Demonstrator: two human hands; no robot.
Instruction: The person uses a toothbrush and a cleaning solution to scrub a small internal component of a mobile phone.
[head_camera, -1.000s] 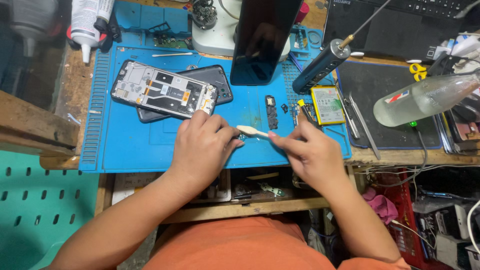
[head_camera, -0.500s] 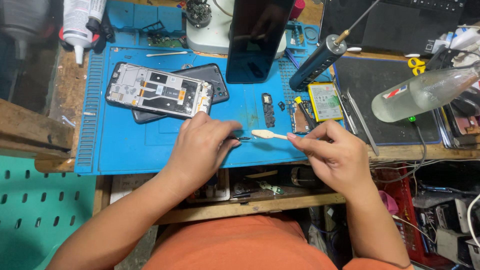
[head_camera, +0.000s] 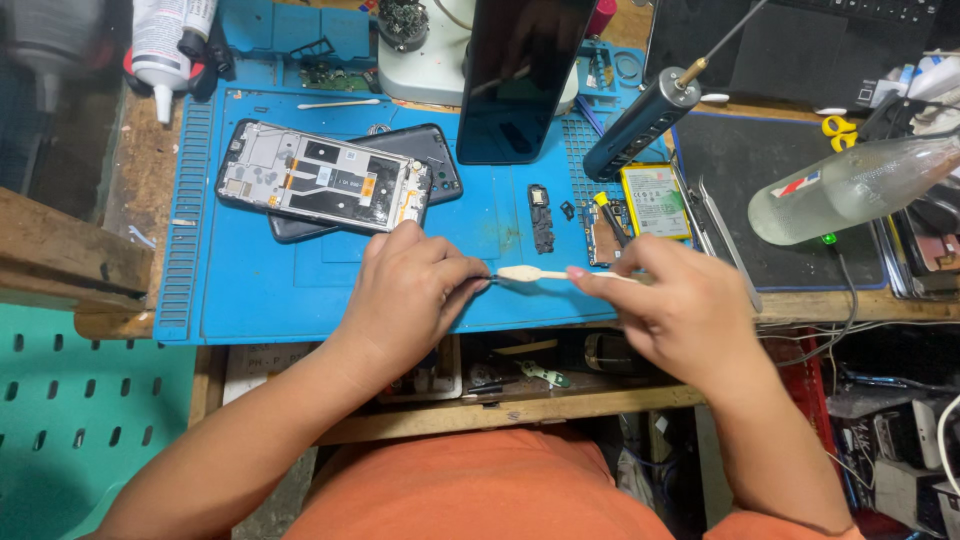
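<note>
Item: cream plastic pry tool (head_camera: 535, 273), held level just above the blue work mat (head_camera: 260, 290) near its front edge. Right hand (head_camera: 680, 305) had its fingers closed on the handle end, a grip suited to steering the tip. Left hand (head_camera: 410, 290) was curled, fingers pinched shut on something small and dark at the tool's tip; what it was could not be told. Opened phone frame (head_camera: 320, 180) lay on a dark back cover (head_camera: 430, 160), apart from the hands. Small circuit board (head_camera: 540, 215) lay nearby on the mat.
</note>
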